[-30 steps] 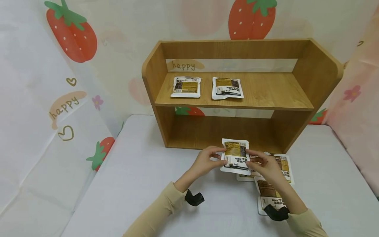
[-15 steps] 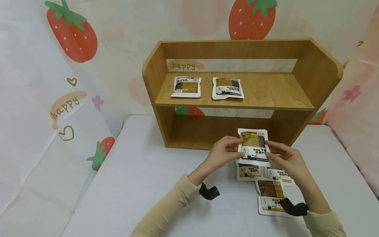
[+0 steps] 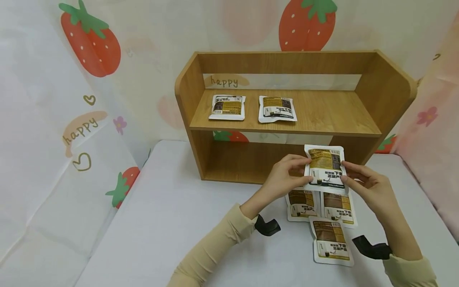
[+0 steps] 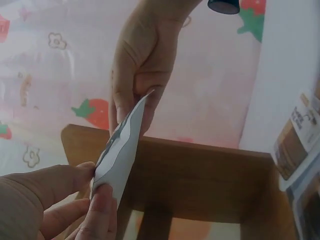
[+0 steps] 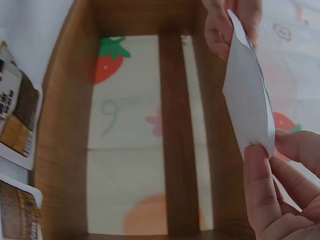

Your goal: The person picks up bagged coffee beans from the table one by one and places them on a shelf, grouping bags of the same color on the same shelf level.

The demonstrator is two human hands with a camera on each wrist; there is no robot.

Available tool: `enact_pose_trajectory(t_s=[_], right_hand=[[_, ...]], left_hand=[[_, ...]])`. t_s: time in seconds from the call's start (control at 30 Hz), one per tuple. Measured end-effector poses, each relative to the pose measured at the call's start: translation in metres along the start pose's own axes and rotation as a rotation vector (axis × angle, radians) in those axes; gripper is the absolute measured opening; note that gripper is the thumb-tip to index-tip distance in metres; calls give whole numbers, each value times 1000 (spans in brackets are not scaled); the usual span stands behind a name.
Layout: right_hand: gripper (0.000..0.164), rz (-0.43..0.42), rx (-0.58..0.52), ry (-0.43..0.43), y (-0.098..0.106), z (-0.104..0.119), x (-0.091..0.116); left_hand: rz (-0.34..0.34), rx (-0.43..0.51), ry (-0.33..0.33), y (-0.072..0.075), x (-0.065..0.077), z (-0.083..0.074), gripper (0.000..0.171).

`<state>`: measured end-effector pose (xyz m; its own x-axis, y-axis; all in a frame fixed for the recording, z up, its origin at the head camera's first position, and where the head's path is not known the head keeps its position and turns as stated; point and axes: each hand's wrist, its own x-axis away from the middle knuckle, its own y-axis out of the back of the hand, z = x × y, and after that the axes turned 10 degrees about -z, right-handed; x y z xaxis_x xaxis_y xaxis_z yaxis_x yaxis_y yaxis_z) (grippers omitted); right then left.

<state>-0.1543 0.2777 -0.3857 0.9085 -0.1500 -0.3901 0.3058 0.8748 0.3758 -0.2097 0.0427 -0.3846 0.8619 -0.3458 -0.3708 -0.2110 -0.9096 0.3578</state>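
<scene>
A flat white pouch (image 3: 325, 169) with a gold and brown printed label is held up in front of the lower right of the wooden shelf. My left hand (image 3: 288, 175) pinches its left edge between thumb and fingers. On the opposite edge, my right hand (image 3: 369, 185) pinches it the same way. The left wrist view shows the pouch (image 4: 122, 150) almost edge-on, tilted between both hands. Its plain white back (image 5: 247, 95) faces the right wrist camera. Below the hands, several similar pouches (image 3: 331, 241) lie on the white table.
The two-tier wooden shelf (image 3: 287, 130) stands at the back of the table. Two pouches lie on its upper board: a left pouch (image 3: 227, 107) and a middle pouch (image 3: 277, 109). A strawberry-print cloth (image 3: 161, 40) hangs behind and at the sides.
Both hands have carried the pouch rightward and up, from before the shelf's lower middle to its lower right. The pouches on the table are now less covered by the right arm.
</scene>
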Motion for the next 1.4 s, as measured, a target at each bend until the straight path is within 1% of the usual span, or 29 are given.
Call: enact_pose_trajectory(t_s=[0.17, 0.3, 0.4, 0.53, 0.7, 0.8, 0.93, 1.0, 1.1, 1.2, 1.33, 1.4], right_hand=[[39, -53, -95, 30, 10, 8, -8], [38, -90, -218, 59, 13, 15, -17], [36, -113, -280, 59, 15, 20, -25], [35, -149, -304, 21, 16, 27, -36], [33, -198, -343, 4, 15, 33, -54], [33, -227, -274, -2, 15, 36, -64], [34, -250, -91, -10, 12, 39, -76], [35, -255, -37, -1, 10, 39, -82], [36, -263, 18, 20, 6, 39, -89], [37, -258, 30, 19, 3, 37, -95], [37, -268, 62, 21, 1, 34, -103], [35, -288, 92, 33, -1, 33, -106]], left_hand=[[-3, -11, -32, 1, -12, -15, 46], [1, -5, -37, 5, -21, -29, 49], [0, -37, -49, 7, -28, -36, 51], [-8, -64, -65, 9, -38, -41, 56], [-16, -35, -47, 12, -54, -45, 59], [-14, -13, -18, 13, -65, -46, 59], [-20, 12, 47, 14, -79, -43, 59], [-37, 9, 73, 15, -85, -41, 58], [-67, -36, 79, 14, -95, -41, 57], [-94, -85, 67, 11, -105, -40, 56], [-106, -135, 52, 8, -115, -40, 55], [-110, -147, 42, 6, -117, -39, 54]])
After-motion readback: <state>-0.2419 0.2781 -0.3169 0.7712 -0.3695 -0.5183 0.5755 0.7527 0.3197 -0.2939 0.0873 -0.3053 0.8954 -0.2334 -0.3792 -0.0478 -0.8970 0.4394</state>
